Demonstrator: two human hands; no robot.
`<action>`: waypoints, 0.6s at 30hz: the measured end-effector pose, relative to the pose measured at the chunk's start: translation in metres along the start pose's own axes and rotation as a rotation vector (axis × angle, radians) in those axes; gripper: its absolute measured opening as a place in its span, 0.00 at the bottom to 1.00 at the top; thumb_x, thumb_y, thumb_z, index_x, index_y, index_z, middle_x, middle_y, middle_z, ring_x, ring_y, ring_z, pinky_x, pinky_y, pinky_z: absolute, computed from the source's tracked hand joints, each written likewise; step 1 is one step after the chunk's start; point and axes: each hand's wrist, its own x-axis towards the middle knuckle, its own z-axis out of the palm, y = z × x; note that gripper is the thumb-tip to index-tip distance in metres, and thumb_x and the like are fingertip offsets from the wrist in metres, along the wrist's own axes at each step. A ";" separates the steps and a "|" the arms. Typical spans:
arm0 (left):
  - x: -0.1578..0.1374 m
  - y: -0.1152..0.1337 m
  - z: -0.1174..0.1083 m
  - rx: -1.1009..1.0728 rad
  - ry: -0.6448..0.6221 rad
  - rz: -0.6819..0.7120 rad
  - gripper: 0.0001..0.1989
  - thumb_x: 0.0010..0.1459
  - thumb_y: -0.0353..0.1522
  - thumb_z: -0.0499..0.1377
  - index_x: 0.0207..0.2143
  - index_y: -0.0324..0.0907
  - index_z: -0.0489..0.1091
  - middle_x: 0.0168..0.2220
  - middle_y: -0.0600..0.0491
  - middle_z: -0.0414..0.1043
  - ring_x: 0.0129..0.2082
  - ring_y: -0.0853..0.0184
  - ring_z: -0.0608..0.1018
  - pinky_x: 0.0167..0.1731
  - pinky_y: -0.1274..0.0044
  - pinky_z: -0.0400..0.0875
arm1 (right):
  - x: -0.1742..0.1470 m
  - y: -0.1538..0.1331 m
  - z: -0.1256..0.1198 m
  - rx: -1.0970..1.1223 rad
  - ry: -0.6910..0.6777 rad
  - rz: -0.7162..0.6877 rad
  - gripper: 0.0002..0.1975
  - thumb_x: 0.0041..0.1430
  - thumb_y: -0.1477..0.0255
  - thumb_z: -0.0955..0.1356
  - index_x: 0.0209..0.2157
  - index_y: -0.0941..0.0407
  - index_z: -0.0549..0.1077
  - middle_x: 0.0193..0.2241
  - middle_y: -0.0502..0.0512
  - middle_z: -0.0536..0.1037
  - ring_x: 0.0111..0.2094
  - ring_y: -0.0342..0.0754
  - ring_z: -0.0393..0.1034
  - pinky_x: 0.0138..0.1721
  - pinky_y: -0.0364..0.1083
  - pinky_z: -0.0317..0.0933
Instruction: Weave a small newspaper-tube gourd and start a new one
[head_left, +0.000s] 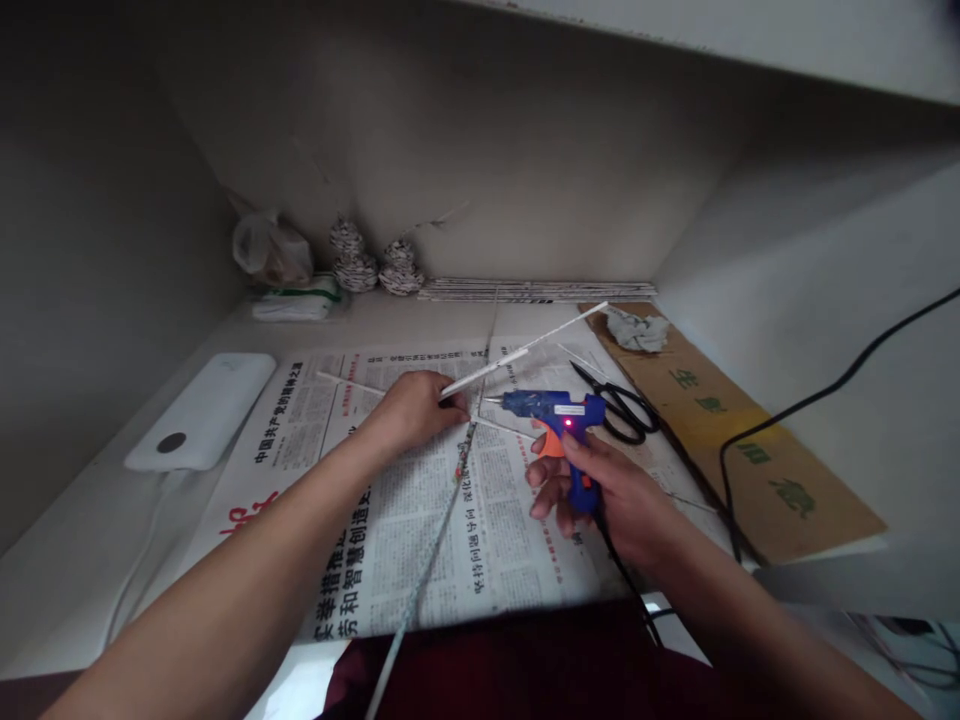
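My right hand [600, 480] is wrapped round the grip of a blue hot glue gun [544, 405] with an orange trigger and a red light lit. Its nozzle points left, close to the fingertips of my left hand [416, 408]. Between those fingers is a thin rolled paper stick [487, 373], slanting up to the right. Several more thin sticks cross beneath the left hand, and one pale strand [431, 555] runs down towards my body. Exactly how the sticks join is hidden by the fingers. Newspaper [517, 560] lies under both hands.
Black scissors [622, 410] lie right of the glue gun, beside a cardboard strip [739, 460] with crumpled paper [636, 330]. A white power bank [202, 410] sits left. Woven gourd shapes [352, 258], a plastic bag [271, 248] and paper sticks [536, 291] line the back wall. A black cable [825, 398] hangs right.
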 end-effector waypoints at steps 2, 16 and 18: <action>0.000 0.001 0.000 0.004 -0.005 -0.011 0.06 0.48 0.34 0.61 0.29 0.43 0.75 0.27 0.55 0.76 0.28 0.67 0.75 0.32 0.76 0.64 | -0.006 0.001 -0.002 -0.062 0.019 -0.026 0.14 0.60 0.58 0.66 0.39 0.54 0.67 0.30 0.55 0.76 0.22 0.46 0.73 0.14 0.40 0.57; 0.000 0.001 -0.002 0.066 -0.031 -0.040 0.08 0.48 0.36 0.60 0.29 0.43 0.75 0.28 0.54 0.77 0.30 0.65 0.76 0.32 0.75 0.64 | -0.048 -0.023 -0.030 -0.181 0.310 -0.099 0.17 0.57 0.55 0.66 0.37 0.54 0.66 0.25 0.51 0.73 0.16 0.42 0.66 0.11 0.39 0.45; 0.000 0.003 -0.003 0.076 -0.032 -0.053 0.07 0.48 0.36 0.61 0.29 0.43 0.75 0.28 0.54 0.77 0.30 0.65 0.76 0.32 0.76 0.63 | -0.043 -0.017 -0.024 -0.328 0.271 -0.058 0.16 0.58 0.55 0.66 0.35 0.54 0.66 0.24 0.50 0.72 0.15 0.40 0.63 0.12 0.40 0.45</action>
